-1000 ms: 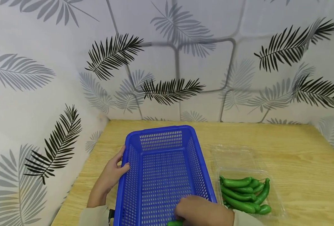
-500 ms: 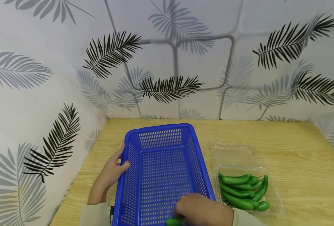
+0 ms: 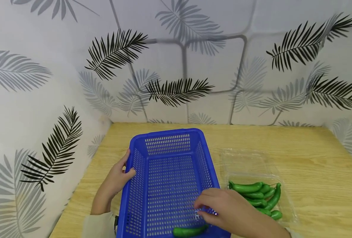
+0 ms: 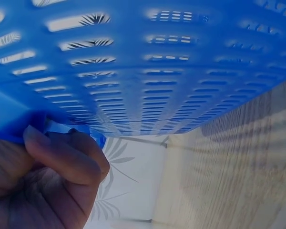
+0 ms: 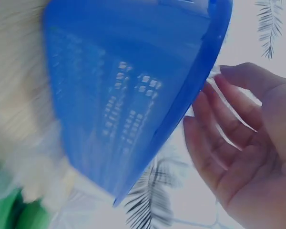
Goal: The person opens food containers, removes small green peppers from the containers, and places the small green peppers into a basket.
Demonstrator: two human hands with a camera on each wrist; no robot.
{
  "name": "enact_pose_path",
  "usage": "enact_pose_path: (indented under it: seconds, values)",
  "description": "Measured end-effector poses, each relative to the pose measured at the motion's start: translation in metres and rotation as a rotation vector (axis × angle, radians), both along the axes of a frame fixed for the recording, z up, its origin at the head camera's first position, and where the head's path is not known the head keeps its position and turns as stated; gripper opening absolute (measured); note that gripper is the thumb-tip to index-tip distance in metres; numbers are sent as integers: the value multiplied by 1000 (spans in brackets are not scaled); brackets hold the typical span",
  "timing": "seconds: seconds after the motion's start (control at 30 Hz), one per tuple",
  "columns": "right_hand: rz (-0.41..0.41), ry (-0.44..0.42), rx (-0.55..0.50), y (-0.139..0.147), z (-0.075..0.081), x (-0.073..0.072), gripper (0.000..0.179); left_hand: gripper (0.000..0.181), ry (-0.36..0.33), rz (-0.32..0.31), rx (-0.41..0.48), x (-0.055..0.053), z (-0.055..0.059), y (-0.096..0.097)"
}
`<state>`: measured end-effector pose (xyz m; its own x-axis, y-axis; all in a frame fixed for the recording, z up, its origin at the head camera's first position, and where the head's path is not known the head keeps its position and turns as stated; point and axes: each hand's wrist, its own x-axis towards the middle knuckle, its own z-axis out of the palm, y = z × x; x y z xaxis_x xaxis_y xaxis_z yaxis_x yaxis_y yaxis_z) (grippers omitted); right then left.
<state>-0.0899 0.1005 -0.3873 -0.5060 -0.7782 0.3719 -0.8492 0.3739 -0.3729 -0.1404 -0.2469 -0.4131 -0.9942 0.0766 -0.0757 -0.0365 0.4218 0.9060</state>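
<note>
A blue plastic basket (image 3: 176,150) with slotted walls stands on the wooden table. My left hand (image 3: 116,181) grips its left rim, thumb on the inner side; the left wrist view shows the fingers (image 4: 66,162) curled at the rim beneath the slotted wall. A long, glossy green pepper (image 3: 189,231) lies in the basket's near end. Above it, over the right side, my right hand (image 3: 223,208) has loosely bent fingers, with no pepper between them. In the right wrist view this hand (image 5: 248,143) hangs beside the basket's rim, fingertips close to it.
Right of the basket, a clear plastic box (image 3: 289,205) with its lid (image 3: 244,162) folded back holds several more green peppers (image 3: 247,187). Behind the table (image 3: 318,158) rises a pale wall (image 3: 211,109) with a leaf pattern; another patterned wall borders the left side.
The right hand has let go of the green pepper, which now lies on the basket floor, and has risen and moved right with loosened fingers. The left hand keeps its grip on the rim.
</note>
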Motion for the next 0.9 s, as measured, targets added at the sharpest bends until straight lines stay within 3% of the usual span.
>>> enact_pose_path:
  seconds: [0.1, 0.2, 0.4, 0.53, 0.7, 0.9]
  values:
    - [-18, 44, -104, 15, -2, 4, 16, 77, 1, 2, -13, 1, 3, 0]
    - [-36, 59, -160, 28, -4, 7, 19, 79, 8, -2, -20, -1, -2, -4]
    - [-129, 82, -167, 53, -8, 6, 23, 80, 31, -4, -26, -8, -13, -6]
    - [-200, 115, -140, 69, -12, 3, 19, 80, 40, -9, -33, -9, -14, -6]
    - [-289, 176, -103, 90, -24, -6, 20, 79, 48, -13, -33, -8, -10, -5]
    - [-390, 304, -24, 109, -41, -13, 50, 77, 16, -8, -19, 0, 6, 2]
